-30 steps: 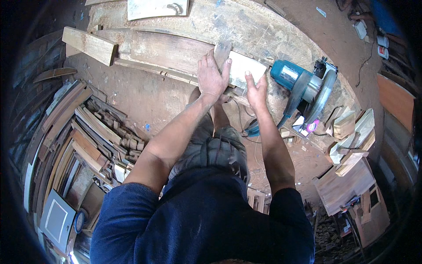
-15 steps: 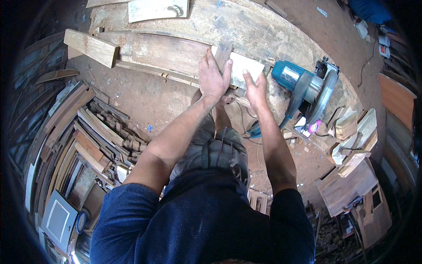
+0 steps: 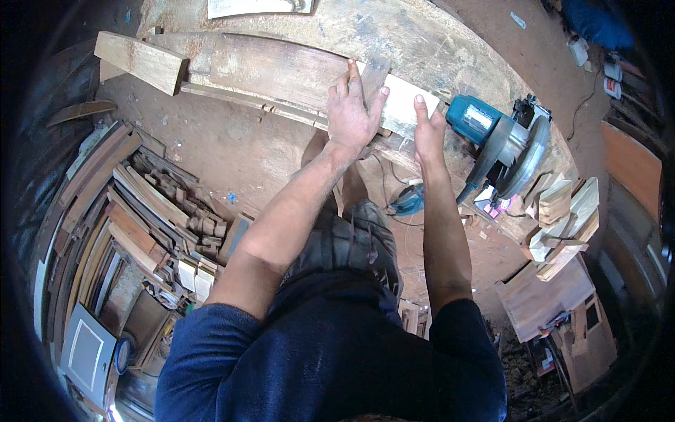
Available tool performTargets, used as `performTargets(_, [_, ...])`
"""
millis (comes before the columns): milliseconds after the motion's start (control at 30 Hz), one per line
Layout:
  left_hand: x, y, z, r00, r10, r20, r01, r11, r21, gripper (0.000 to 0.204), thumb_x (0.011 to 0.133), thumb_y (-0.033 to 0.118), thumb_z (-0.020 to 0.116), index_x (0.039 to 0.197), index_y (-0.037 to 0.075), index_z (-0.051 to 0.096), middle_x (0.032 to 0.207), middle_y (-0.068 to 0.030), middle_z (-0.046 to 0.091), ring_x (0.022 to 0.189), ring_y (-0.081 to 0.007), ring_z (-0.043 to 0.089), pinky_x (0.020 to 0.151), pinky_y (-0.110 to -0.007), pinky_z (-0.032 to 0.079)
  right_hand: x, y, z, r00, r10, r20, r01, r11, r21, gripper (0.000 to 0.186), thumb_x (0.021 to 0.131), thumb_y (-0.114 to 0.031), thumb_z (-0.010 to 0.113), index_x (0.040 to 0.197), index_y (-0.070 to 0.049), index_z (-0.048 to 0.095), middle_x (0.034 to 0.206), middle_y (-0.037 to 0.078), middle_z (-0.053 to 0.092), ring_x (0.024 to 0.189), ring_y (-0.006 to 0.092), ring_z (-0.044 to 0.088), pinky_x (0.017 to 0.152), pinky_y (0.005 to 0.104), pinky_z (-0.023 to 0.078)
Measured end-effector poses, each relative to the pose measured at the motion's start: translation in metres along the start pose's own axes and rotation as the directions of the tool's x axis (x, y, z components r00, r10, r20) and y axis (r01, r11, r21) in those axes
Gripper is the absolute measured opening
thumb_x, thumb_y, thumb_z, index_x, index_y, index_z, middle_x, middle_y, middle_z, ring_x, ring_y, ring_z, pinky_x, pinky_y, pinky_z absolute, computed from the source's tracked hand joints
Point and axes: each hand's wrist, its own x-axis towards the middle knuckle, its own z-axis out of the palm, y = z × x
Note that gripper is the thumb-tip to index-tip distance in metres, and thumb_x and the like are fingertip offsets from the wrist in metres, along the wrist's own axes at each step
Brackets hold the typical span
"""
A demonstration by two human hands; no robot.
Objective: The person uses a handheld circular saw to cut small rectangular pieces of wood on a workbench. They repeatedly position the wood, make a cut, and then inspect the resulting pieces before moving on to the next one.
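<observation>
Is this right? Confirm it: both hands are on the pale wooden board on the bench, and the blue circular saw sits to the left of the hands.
Not quite. In the head view the left hand and right hand are both on the pale wooden board on the bench, but the blue circular saw sits to the right of the hands, not the left.

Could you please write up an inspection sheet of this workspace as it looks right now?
Surface: dusty wooden workbench, worn and sawdust-covered.
Job's things: pale wood piece on the bench, small darker strip across it.
Clutter: offcut blocks at right, stacked timber on the floor at left.
Grippers: left hand flat on the strip; right hand steadying the pale piece.
Cables: thin cord trailing from the blue circular saw.
Surroundings: red dirt floor.
</observation>
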Motion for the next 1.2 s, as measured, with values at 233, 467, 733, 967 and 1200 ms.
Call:
performTargets(233, [0.018,-0.023,0.006,0.932,-0.363,0.006,0.325,0.825,-0.463,0.044,0.095,0.039,0.065,0.119,0.002,0.071,0.094,-0.0174,0.071,0.086,-0.0286,0.067,0.084,-0.040,0.052,0.013,0.009,-0.004,0.995,0.090,-0.043,-0.085,0.989,0.118,0.030,0.100,-0.025,0.067,0.113,0.002,0.068,0.105,0.006,0.071,0.095,0.0141,0.065,0.086,0.0303,0.051])
performTargets(467, [0.037,-0.015,-0.012,0.856,-0.512,0.075,0.502,0.787,-0.359,0.036,0.090,0.042,0.068,0.096,0.007,0.078,0.081,-0.0150,0.074,0.079,-0.0266,0.071,0.075,-0.039,0.052,0.011,0.011,-0.014,0.995,0.096,0.038,-0.100,0.989,0.108,0.038,0.099,-0.029,0.069,0.119,0.003,0.067,0.110,0.006,0.070,0.099,0.0137,0.062,0.091,0.0295,0.047])
performTargets(733, [0.056,-0.025,-0.016,0.744,-0.545,0.386,0.655,0.482,-0.583,0.030,0.094,0.032,0.065,0.103,0.006,0.077,0.090,-0.0084,0.074,0.088,-0.0187,0.066,0.082,-0.032,0.051,0.017,0.016,-0.022,0.991,0.117,0.064,-0.122,0.989,0.079,0.038,0.099,-0.030,0.068,0.119,0.002,0.067,0.111,0.007,0.070,0.100,0.0148,0.063,0.091,0.0295,0.047])
performTargets(967, [0.024,-0.029,-0.001,0.930,-0.367,0.020,0.308,0.748,-0.588,0.025,0.097,0.026,0.066,0.113,0.009,0.075,0.085,-0.0097,0.074,0.077,-0.0156,0.068,0.074,-0.031,0.053,0.001,0.010,0.002,0.992,-0.076,-0.105,0.058,0.986,-0.158,0.037,0.101,-0.031,0.065,0.114,0.003,0.069,0.107,0.006,0.071,0.098,0.0129,0.062,0.091,0.0299,0.048])
performTargets(1200, [0.029,-0.026,-0.013,0.975,-0.223,0.005,0.215,0.929,-0.302,0.031,0.099,0.033,0.059,0.109,0.009,0.076,0.087,-0.0179,0.073,0.081,-0.0340,0.071,0.075,-0.042,0.055,0.002,0.004,0.004,0.994,-0.050,-0.096,0.037,0.990,-0.133,0.038,0.101,-0.031,0.066,0.115,0.004,0.068,0.108,0.007,0.070,0.098,0.0134,0.062,0.090,0.0301,0.049])
